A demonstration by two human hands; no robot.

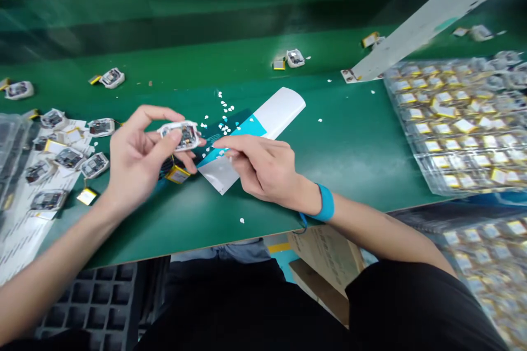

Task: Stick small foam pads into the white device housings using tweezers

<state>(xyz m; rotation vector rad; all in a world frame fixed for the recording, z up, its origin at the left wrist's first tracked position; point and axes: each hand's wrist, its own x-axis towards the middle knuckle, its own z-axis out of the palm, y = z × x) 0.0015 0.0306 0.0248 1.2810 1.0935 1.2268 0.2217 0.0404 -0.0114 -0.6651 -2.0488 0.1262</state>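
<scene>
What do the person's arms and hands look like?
Left hand and right hand are bare. A blue band circles the right wrist, a thin blue cord hanging below. The right sleeve is black and leaves the forearm bare; the left wrist shows no band.

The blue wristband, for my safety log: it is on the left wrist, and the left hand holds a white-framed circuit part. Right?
No, the head view shows the blue wristband on the right wrist; the left hand does hold a white-framed circuit part.
</scene>
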